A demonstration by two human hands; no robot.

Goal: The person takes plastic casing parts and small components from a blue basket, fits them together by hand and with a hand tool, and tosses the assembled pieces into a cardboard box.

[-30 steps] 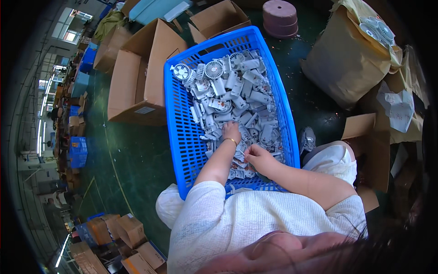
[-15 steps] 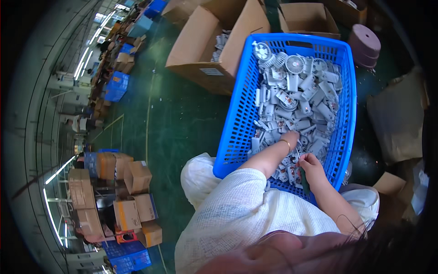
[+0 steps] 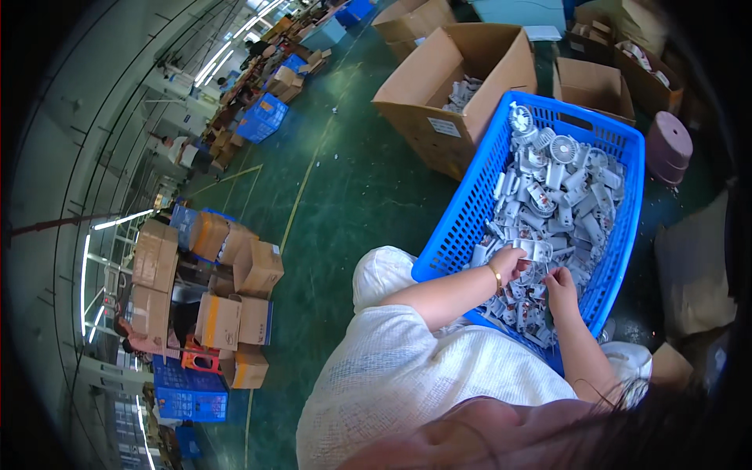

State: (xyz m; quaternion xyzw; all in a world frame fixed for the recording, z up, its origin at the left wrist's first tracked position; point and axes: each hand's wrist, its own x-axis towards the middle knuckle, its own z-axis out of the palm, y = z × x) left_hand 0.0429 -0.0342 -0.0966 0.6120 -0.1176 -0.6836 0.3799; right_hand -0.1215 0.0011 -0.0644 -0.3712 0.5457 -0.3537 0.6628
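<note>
A blue plastic basket (image 3: 448,249) stands in front of me, heaped with light grey housings and parts of small handheld fans (image 3: 564,149). Over the near half of the heap, my left hand (image 3: 507,265) is closed on a light grey fan housing (image 3: 534,250), its hollow side up. My right hand (image 3: 561,288) is just to the right, thumb and fingers pinched together close to the housing's near edge. Whatever sits in that pinch is too small and blurred to name. Loose grey parts lie beneath both hands.
Beyond the basket's left far corner is an open cardboard box (image 3: 423,98) with more grey parts. A second open carton (image 3: 593,88) and a mauve round stool (image 3: 670,145) stand at the far right. Stacked cartons (image 3: 239,313) and a blue crate (image 3: 188,392) occupy the left.
My left hand has come up out of the heap with a grey fan housing. The thin tool with a dark green handle seen at my right hand no longer shows clearly. The whole view has shifted.
</note>
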